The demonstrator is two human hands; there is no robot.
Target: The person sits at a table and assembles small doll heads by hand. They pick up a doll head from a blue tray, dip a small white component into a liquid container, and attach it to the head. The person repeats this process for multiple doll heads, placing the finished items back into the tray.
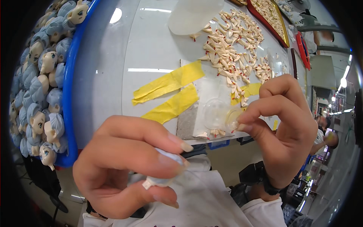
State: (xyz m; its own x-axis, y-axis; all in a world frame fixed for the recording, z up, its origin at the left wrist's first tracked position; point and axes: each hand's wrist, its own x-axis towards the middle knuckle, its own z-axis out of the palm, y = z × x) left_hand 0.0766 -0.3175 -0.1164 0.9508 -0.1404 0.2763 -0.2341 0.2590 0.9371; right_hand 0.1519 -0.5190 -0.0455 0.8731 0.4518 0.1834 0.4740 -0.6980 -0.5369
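My left hand (124, 162) is raised in front of my torso, fingers closed round a small light-blue and white figure part (162, 181). A square white peg sticks out of its lower side; my fingers cover most of it. To the right, my right hand (285, 125) pinches with thumb and forefinger beside a small clear round dish (231, 120). What those fingertips hold, if anything, is too small to make out. A second clear dish (214, 112) lies next to it near the table's front edge, with a few cream pieces (216, 132) just in front.
Many cream pieces with red tips (227, 53) are heaped beyond the dishes. Yellow tape (172, 81) holds down a board (187, 121). A blue tray (68, 94) of blue-haired doll heads (38, 87) stands left. A red tray (270, 22) lies far right; people sit beyond.
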